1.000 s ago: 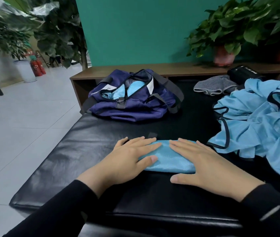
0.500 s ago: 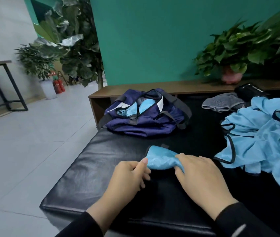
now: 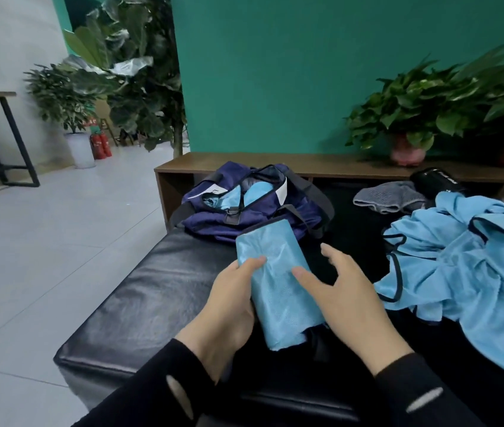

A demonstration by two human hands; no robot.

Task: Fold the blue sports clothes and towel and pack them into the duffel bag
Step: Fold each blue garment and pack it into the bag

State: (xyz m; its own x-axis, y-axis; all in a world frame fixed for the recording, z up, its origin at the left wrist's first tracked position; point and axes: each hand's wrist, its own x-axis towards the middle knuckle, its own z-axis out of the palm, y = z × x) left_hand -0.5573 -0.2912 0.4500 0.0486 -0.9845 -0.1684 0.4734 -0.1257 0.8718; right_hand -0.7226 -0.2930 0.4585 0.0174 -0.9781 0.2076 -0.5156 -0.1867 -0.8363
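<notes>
The left hand (image 3: pixel 229 306) has its grip clamped on the folded blue garment (image 3: pixel 278 288), thumb over its top, lifted above the black worktop (image 3: pixel 139 306); the right hand (image 3: pixel 346 300) touches its other edge with fingers spread. Beyond it sits the open navy duffel bag (image 3: pixel 253 204), blue fabric inside, its white label too blurred to read. The remaining blue clothes (image 3: pixel 475 272) lie heaped to the right.

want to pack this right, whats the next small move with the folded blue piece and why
Probably carry the folded blue garment, gripped by the left hand and steadied by the right hand, forward into the duffel bag: it looks fully folded, and the bag sits unzipped just ahead.
</notes>
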